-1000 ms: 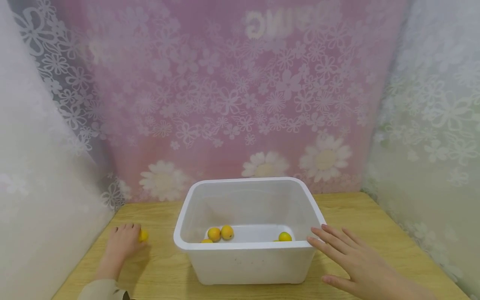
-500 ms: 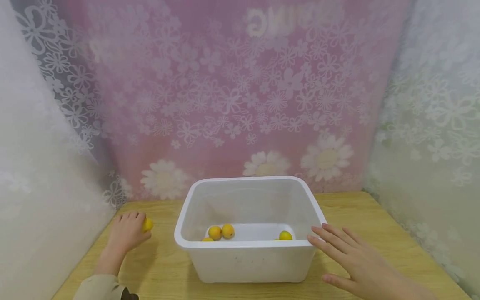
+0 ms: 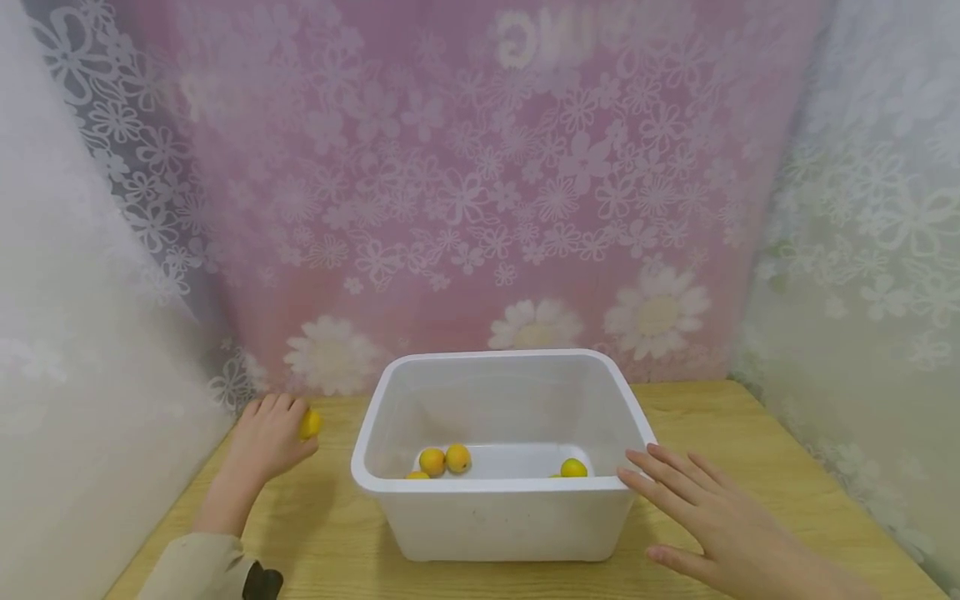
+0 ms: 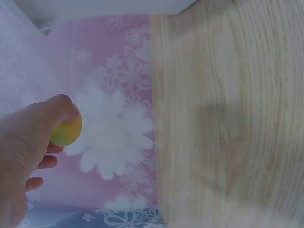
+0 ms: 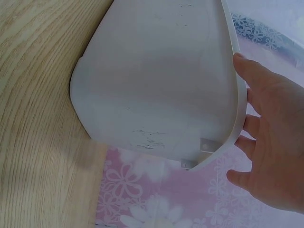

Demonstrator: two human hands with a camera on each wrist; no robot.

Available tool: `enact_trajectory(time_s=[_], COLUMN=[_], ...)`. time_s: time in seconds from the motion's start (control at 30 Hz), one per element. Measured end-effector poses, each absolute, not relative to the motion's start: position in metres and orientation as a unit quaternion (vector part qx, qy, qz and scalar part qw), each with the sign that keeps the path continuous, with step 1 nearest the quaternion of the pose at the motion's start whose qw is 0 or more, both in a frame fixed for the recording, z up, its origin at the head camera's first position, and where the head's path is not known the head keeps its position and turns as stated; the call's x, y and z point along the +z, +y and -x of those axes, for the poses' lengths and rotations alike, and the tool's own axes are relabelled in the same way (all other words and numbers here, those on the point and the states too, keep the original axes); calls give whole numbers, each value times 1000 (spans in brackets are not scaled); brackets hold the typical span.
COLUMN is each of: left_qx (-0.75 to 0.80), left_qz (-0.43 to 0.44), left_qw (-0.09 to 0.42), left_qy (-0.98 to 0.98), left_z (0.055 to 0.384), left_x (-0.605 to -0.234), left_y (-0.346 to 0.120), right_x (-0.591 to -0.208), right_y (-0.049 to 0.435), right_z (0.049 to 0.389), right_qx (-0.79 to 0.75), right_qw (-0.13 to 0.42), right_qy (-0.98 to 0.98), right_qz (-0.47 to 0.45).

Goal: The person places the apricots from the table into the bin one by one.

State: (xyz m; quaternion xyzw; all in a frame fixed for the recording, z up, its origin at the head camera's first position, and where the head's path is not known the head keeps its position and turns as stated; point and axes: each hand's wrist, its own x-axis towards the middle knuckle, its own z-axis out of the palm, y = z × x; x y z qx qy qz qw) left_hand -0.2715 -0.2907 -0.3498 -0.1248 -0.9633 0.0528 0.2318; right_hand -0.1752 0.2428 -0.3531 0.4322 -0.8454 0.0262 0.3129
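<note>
My left hand grips a small yellow-orange citrus fruit, raised above the table to the left of a white plastic tub. In the left wrist view, thumb and fingers close round the fruit, whose lower side looks greenish. My right hand is spread with fairly straight fingers, and its fingertips touch the tub's front right rim. The right wrist view has the hand beside that rim. Inside the tub lie several like fruits, among them an orange one at left and a yellow-green one at right.
The tub stands on a wood-grain table. Behind it hangs a pink flowered curtain. Whitish sheets close in the left side and the right side. The tub's front wall hides part of its floor.
My left hand has moved away from me and slightly to the right, lifting the citrus fruit off the table. The right hand keeps its place at the tub rim.
</note>
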Motion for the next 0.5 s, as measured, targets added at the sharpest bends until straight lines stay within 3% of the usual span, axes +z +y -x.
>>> enact_trajectory(time_s=[0.5], left_qx=[62], left_qz=[149], left_qw=[260], left_qy=[-952], left_z=[273], left_x=[-324], left_y=[-268], right_x=[-352], right_y=[242], right_z=[173], right_qx=[23], right_qw=[305], right_qy=[-852], right_qz=[-425])
